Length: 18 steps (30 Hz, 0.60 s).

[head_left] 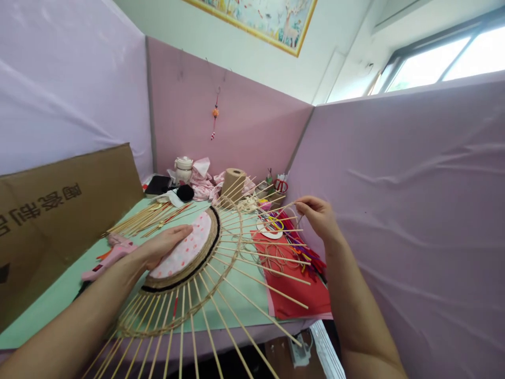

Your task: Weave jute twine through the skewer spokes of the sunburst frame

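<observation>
A round woven piece has a white centre with pink dots (187, 247), a black ring (216, 231) and thin wooden sticks (272, 256) fanning outward. A ring of braided twine (239, 237) runs through the sticks farther out. My left hand (168, 245) grips the piece at its dotted centre, fingers lying over the surface; its underside is hidden. Off the stick tips at right, my right hand (317, 213) is closed in a pinch on a thin strand of twine (299, 217). Loose loops of twine (272, 258) lie below the sticks.
Loose sticks (152, 216) and a pink glue gun (108, 261) lie at left, beside a cardboard sheet (67, 226). Behind stand a twine spool (233, 184), a white jar (183, 169) and red-handled scissors (281, 185). Red sheets (295, 295) lie at right near the table edge.
</observation>
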{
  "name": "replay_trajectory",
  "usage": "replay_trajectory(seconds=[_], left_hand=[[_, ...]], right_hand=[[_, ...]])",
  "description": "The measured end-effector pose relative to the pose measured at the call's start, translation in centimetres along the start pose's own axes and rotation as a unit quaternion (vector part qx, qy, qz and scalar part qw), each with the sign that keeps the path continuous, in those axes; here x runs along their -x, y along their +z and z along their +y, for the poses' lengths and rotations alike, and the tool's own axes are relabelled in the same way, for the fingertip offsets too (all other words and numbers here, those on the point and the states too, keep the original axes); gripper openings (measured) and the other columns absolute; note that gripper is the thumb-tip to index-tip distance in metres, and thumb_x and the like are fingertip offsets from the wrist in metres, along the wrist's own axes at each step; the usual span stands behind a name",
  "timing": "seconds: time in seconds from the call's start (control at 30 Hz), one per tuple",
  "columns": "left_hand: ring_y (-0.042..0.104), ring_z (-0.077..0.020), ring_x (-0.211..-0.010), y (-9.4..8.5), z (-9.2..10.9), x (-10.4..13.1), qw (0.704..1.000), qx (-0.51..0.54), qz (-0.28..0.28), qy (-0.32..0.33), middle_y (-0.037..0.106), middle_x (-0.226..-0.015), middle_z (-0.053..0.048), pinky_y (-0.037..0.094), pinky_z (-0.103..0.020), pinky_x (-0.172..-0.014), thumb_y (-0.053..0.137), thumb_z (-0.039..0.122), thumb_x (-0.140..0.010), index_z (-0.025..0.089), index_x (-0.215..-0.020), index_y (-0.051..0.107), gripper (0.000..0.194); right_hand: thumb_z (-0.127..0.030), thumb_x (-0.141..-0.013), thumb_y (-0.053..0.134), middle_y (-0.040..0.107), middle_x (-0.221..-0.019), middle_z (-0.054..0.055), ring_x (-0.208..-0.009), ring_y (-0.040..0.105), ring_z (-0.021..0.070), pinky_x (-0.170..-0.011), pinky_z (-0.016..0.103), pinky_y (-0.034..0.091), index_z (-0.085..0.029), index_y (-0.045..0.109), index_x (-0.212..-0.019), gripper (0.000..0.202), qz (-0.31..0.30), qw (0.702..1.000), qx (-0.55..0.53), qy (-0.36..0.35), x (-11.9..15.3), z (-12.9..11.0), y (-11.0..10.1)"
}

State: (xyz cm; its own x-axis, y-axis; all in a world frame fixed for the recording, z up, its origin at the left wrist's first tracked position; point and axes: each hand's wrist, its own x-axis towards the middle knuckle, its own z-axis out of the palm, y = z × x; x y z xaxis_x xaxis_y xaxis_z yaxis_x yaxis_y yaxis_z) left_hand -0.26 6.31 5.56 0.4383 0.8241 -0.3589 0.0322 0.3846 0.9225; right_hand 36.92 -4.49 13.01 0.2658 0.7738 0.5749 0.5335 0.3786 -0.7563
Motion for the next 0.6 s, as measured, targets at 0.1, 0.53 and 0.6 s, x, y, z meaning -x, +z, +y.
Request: replay_trajectory(seconds=[0.1,0.53,0.6], left_hand=[[0.070,-0.0194,-0.067,-0.1,-0.1,0.0,1.000,-0.005,0.006,-0.009,0.075,-0.086,-0.006,0.056,-0.025,-0.054,0.070,0.030,-0.073,0.019,-0.094,0.068,0.024],[0.071,-0.0211,-0.070,0.4,-0.5,-0.3,0.999,-0.017,-0.034,-0.029,0.075,-0.081,-0.006,0.057,-0.027,-0.057,0.065,0.034,-0.078,0.021,-0.096,0.067,0.022],[0.071,-0.0192,-0.069,0.6,-0.2,-0.5,0.999,-0.011,-0.030,-0.016,0.075,-0.080,-0.005,0.056,-0.025,-0.057,0.061,0.032,-0.081,0.020,-0.097,0.066,0.020]], right_hand=[[-0.037,-0.073,0.068,0.062,-0.064,-0.002,-0.057,0.050,0.0096,-0.058,0.023,0.042,-0.019,0.070,-0.076,0.018,0.003,1.000,-0.006,-0.001,0.2,0.0,0.1],[-0.037,-0.071,0.069,0.057,-0.059,-0.003,-0.053,0.046,0.0085,-0.055,0.023,0.038,-0.018,0.067,-0.069,0.020,0.031,0.999,0.000,0.022,0.0,-0.5,1.2],[-0.039,-0.069,0.070,0.055,-0.056,-0.004,-0.051,0.045,0.0086,-0.052,0.023,0.036,-0.017,0.065,-0.066,0.023,0.032,0.997,-0.004,0.064,0.1,0.0,1.9]])
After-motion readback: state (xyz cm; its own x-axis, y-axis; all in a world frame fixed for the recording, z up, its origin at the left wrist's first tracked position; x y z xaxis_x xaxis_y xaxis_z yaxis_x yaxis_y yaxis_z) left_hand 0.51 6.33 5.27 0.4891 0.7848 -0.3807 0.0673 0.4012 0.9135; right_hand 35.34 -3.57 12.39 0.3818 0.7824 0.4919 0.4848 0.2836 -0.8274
